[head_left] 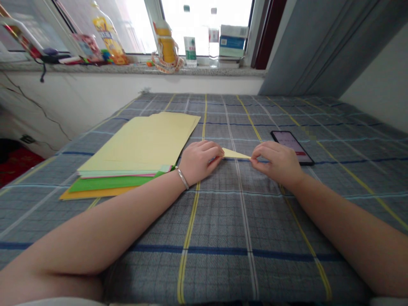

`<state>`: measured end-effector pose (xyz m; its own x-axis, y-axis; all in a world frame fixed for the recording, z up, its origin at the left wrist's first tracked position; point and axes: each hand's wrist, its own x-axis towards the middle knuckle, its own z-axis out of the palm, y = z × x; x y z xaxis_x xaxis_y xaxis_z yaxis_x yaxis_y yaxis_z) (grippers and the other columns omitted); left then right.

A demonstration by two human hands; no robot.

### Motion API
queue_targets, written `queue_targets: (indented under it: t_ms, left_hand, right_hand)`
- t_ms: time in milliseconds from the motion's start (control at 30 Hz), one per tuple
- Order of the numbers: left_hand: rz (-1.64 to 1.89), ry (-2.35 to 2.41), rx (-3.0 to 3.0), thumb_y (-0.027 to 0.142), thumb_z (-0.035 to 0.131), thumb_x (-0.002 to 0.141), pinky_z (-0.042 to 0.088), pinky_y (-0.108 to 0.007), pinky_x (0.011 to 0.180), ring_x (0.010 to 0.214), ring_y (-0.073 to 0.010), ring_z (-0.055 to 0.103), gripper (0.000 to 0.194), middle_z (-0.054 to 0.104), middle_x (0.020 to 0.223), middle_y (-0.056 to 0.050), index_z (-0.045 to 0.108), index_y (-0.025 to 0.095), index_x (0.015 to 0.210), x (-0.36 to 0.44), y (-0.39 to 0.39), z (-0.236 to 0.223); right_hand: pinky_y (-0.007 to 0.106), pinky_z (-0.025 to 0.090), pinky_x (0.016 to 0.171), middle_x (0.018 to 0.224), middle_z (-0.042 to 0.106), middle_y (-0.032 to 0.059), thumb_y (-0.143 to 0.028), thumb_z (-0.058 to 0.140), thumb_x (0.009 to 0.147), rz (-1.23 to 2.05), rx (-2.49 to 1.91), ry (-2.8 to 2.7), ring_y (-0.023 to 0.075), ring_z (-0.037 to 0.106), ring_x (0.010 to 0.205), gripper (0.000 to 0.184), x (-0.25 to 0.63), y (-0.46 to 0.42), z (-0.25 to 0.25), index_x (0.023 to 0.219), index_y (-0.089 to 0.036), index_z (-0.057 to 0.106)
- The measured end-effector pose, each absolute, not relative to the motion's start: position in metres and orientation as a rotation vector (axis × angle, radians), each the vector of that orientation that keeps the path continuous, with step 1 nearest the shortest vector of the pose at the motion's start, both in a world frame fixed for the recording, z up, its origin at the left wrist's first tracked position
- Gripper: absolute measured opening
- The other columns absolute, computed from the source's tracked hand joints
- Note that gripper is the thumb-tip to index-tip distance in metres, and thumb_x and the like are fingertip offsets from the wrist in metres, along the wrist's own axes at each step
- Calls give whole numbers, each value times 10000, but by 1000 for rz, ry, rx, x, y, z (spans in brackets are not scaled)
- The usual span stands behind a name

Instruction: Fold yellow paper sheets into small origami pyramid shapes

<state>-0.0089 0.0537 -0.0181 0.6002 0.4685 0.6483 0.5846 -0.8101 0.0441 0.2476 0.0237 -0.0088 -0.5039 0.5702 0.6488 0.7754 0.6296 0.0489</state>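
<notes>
A small folded piece of pale yellow paper (pixel 235 154) is stretched between my hands, tapering to a point on the right. My left hand (pixel 201 160) pinches its wider end, and the fingers cover part of it. With thumb and fingertips my right hand (pixel 274 162) grips the narrow tip. Beside my left wrist lies a stack of coloured paper (pixel 143 142), pale yellow on top, with green and orange sheets sticking out below. Just behind my right hand rests a phone (pixel 295 148) with its screen lit.
A grey plaid cloth (pixel 219 221) covers the surface under my hands. Along the windowsill (pixel 210 72) at the back stand a yellow-labelled bottle (pixel 110 36), a yellow cup (pixel 167 46), a white-and-green tube (pixel 190 51) and stacked boxes (pixel 232 44). A grey curtain (pixel 312 46) hangs at the right.
</notes>
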Motion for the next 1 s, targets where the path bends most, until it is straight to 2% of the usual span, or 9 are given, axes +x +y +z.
queue_targets:
  t_ms: [333,567,800,1000]
  left_hand:
    - [-981,-923,-2620,273,525,918,446,-297,764,840,-150,630,137,706,915,-3,608,196,842,-9,53,-18]
    - [-988,-882,-2634,292,503,932,445,-306,790,853,-156,630,157,702,914,-16,597,195,853,-5,53,-19]
    - [-964,-787,-2616,437,494,944,427,-287,744,731,-143,612,273,688,794,-2,603,198,870,0,51,-21]
    - [-900,-694,-2596,375,486,957,407,-287,771,766,-131,597,236,688,836,15,608,217,832,1,50,-19]
  right_hand:
    - [298,456,659,780,697,19,-258,575,855,-504,-1095,-2252,177,642,767,142,249,23,-9,724,-213,608]
    - [341,465,764,891,699,49,-326,608,848,-422,-1047,-2261,218,622,883,111,241,24,-13,848,-218,632]
    - [306,437,711,836,701,31,-287,538,911,-398,-1039,-2267,183,612,822,157,222,16,-14,807,-218,633]
    - [310,439,713,843,695,33,-243,543,892,-372,-1010,-2297,185,607,823,131,218,14,-15,784,-220,612]
